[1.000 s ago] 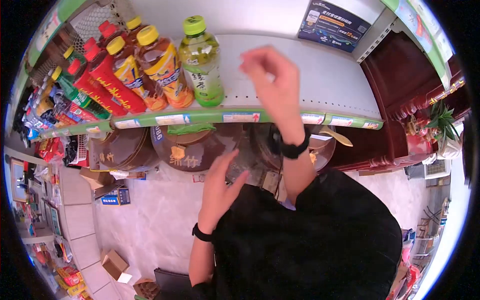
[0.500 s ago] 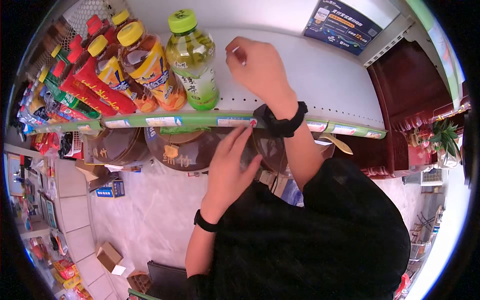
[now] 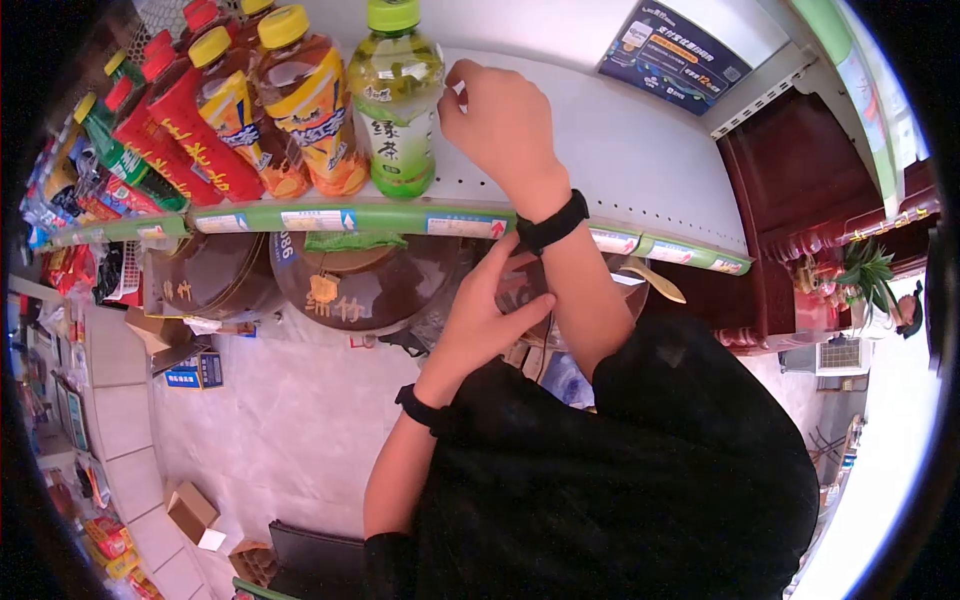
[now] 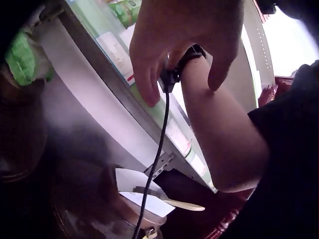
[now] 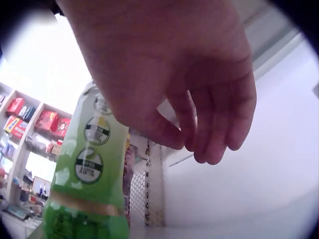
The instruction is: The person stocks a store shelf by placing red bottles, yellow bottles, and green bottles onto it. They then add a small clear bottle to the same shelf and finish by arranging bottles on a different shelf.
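Note:
My right hand (image 3: pixel 505 130) is over the shelf (image 3: pixel 610 150), just right of a green tea bottle (image 3: pixel 402 120) with a green cap. Its fingers bend loosely, thumb close to the index finger, with nothing between them. The right wrist view shows this hand (image 5: pixel 169 69) beside the upright bottle (image 5: pixel 89 159). Below the shelf edge, my left hand (image 3: pixel 480 320) reaches up to the black band (image 3: pixel 553 225) on my right wrist. In the left wrist view that hand (image 4: pixel 189 30) has its fingers apart around the band; whether they touch it, I cannot tell.
Orange-labelled bottles (image 3: pixel 318 120) and red ones (image 3: pixel 195 135) stand left of the green one. A blue sign (image 3: pixel 672 55) leans at the shelf's back. Under the green-edged shelf are big brown jars (image 3: pixel 370 285) and a yellow spoon (image 3: pixel 655 283). A cable (image 4: pixel 162 134) hangs from the band.
My right hand has moved down and left, closer to the green bottle. My left hand has risen to the right wrist band. The view has shifted a little.

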The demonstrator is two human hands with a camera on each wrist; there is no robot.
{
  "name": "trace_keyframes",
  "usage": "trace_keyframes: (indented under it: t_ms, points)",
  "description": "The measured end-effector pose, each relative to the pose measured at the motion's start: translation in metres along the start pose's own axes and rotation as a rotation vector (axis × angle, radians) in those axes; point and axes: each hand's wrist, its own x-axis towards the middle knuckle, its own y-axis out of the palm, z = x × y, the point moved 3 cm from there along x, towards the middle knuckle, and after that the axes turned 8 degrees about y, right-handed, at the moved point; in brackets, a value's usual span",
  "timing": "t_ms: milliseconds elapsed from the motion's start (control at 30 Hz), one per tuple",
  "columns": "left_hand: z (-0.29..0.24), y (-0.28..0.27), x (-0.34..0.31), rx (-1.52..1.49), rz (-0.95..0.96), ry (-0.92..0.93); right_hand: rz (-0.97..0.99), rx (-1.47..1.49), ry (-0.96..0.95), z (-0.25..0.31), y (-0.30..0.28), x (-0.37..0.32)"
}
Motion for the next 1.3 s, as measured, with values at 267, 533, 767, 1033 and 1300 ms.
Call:
trace_keyframes:
  t_ms: [267,533,767,1033,1300]
  points:
    - [0.025,-0.005,-0.023,-0.336,-0.010,-0.137,0.050,0.068,0.162,-0.002,0.005,-0.027]
    - [-0.030,-0.017,-0.082,-0.123,-0.143,-0.042,0.057,1.245,0.558,0.018,-0.050,-0.062]
    - [-0.087,-0.037,-0.156,0.103,-0.383,0.051,0.680,2.121,0.993,0.105,-0.005,-0.103]
    - [-0.123,-0.066,-0.289,0.175,-0.651,0.159,1.758,2.274,1.296,0.280,0.011,-0.208]
    - [-0.162,-0.054,-0.447,0.363,-1.006,0.276,2.371,1.885,1.277,0.431,-0.021,-0.337]
